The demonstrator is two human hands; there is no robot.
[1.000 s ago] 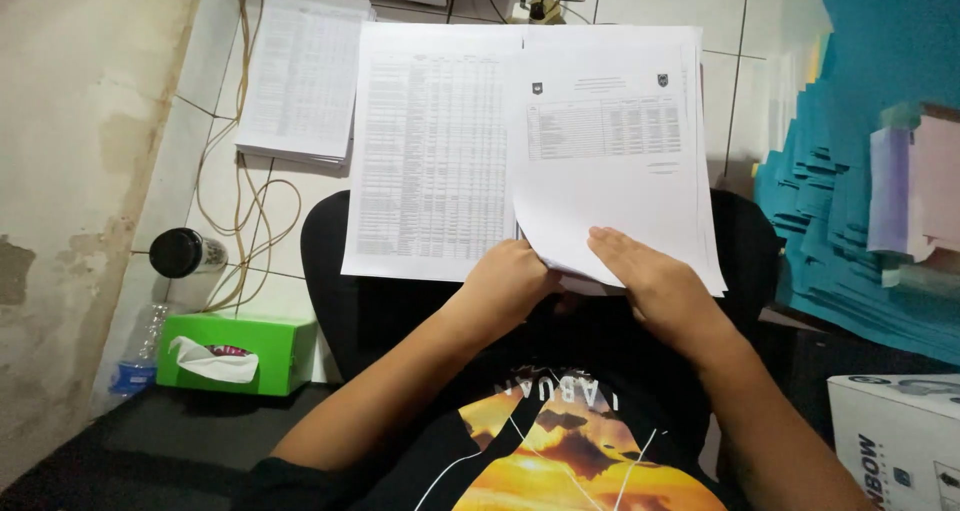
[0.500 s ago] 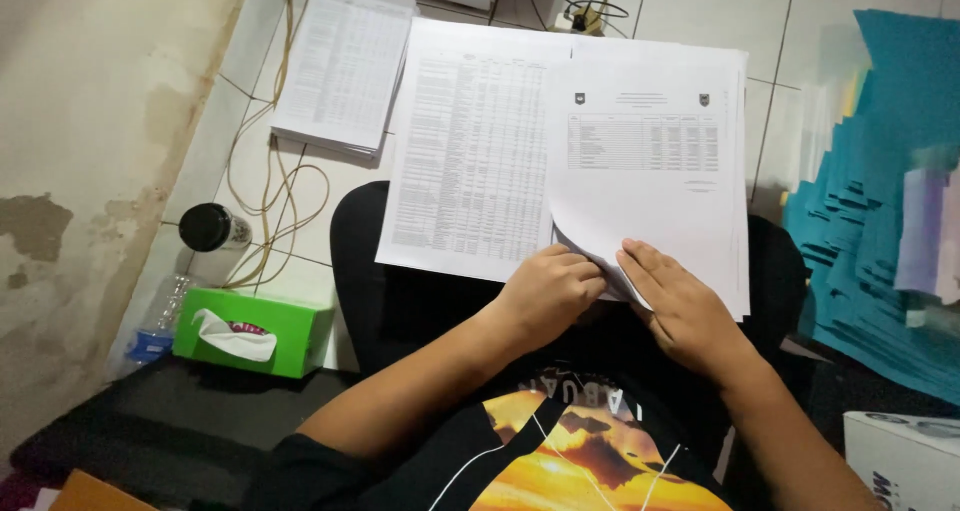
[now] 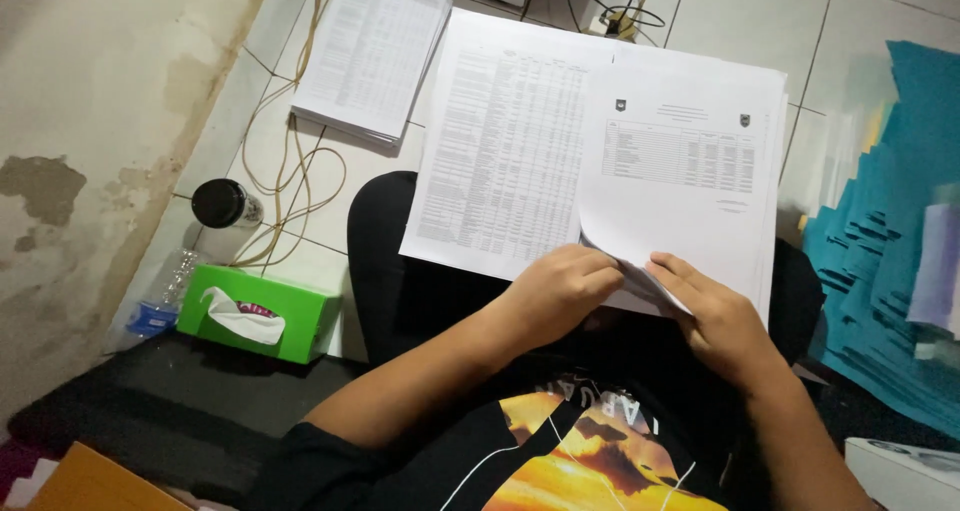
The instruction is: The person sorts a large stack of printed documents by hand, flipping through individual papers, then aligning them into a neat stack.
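Seated on the floor, the person rests a stack of printed sheets (image 3: 690, 171) on their lap. The left hand (image 3: 555, 291) and right hand (image 3: 715, 316) each pinch its lower edge, peeling pages apart beside a sheet of tables (image 3: 500, 151).

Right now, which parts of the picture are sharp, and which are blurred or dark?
Head view: the printed sheets on the lap are evenly lit and fairly sharp; the teal folders at the right edge are smeared by blur; the dark mat at lower left lies in shadow; both hands, left hand and right hand, show clearly.
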